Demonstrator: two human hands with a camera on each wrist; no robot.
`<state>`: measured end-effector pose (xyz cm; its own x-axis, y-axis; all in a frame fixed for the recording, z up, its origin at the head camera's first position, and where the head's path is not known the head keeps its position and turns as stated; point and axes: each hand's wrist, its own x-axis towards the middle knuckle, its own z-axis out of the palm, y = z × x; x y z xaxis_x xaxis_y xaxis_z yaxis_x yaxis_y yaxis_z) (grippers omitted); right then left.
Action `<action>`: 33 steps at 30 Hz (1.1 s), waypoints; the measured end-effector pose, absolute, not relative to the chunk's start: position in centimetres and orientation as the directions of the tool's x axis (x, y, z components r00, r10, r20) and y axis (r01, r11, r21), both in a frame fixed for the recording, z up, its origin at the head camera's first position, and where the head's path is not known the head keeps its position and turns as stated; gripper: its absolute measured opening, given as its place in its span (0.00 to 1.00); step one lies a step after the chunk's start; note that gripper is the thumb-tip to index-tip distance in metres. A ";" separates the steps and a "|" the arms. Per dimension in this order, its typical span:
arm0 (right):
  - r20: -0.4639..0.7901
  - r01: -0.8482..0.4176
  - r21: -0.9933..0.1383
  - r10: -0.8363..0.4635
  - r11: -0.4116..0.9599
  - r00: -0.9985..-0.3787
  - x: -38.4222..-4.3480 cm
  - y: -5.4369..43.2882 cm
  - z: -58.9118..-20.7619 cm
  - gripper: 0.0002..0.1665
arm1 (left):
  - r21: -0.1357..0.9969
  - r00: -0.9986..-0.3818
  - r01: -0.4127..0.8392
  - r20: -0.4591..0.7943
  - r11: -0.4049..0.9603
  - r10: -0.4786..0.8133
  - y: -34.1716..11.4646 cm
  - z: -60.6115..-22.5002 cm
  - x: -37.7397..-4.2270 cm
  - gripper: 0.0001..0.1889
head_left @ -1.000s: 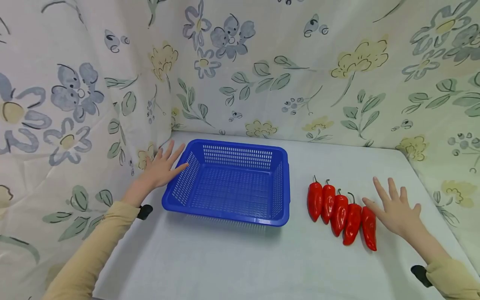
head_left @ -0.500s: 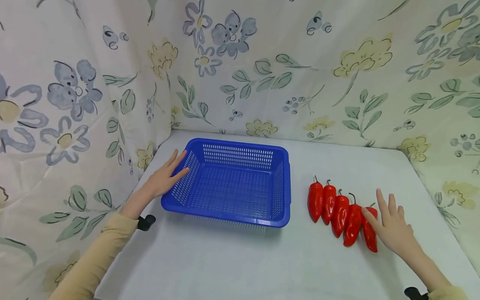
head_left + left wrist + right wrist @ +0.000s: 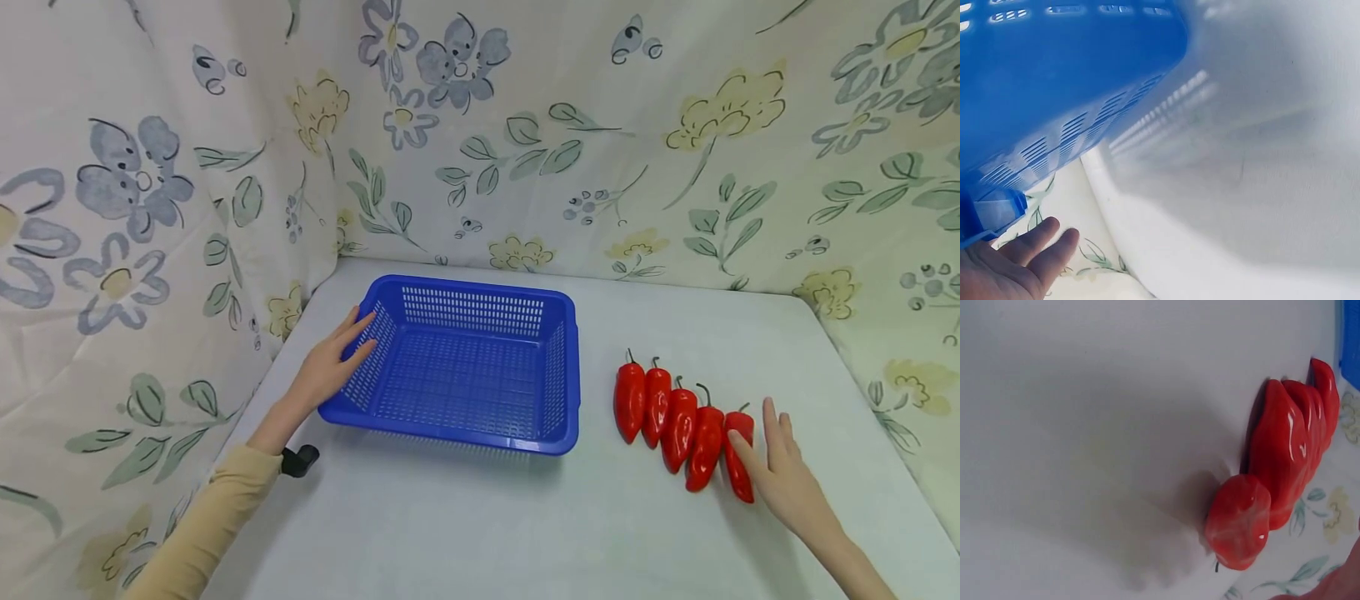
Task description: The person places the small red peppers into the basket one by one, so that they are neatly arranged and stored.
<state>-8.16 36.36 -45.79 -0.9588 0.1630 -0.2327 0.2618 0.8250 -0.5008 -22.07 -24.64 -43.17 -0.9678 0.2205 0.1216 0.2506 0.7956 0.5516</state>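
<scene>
My left hand point(image 3: 322, 367) is at the left rim of a blue plastic basket point(image 3: 450, 432), its fingers extended over that edge. In the left wrist view two fingers point(image 3: 1054, 256) show beside the basket's rim, and the perforated side wall point(image 3: 1066, 134) slopes away above them. On the right, several red peppers point(image 3: 705, 450) lie side by side in a slanting row, stems pointing away. My right hand point(image 3: 791, 487) hovers by the rightmost pepper point(image 3: 738, 468), fingers straight, the thumb overlapping it in the head view. That pepper point(image 3: 1239, 522) appears nearest in the right wrist view.
A white-covered table point(image 3: 480, 525) carries the basket and peppers. Floral cloth point(image 3: 480, 192) hangs at the back and along both sides. The basket stands to the left of the peppers, with a strip of table between them.
The right hand has lowered toward the near side and the rightmost pepper, its fingers drawing closer together. The left hand has come down onto the basket's left edge. Basket and peppers stay put.
</scene>
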 end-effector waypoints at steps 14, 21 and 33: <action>-0.308 0.386 -0.571 0.246 0.725 -0.919 -7.4 35.6 -47.7 0.54 | 0.561 -0.948 0.314 0.223 0.766 0.226 -24.6 -43.8 -22.0 0.32; -0.298 0.442 -0.622 0.327 0.647 -0.897 -7.1 35.0 -48.7 0.49 | 0.609 -0.950 0.310 0.220 0.730 0.220 -24.7 -44.1 -22.1 0.31; -0.283 0.507 -0.606 0.429 0.613 -0.858 -7.0 34.3 -49.6 0.43 | 0.634 -0.958 0.283 0.218 0.719 0.186 -24.8 -44.3 -22.3 0.32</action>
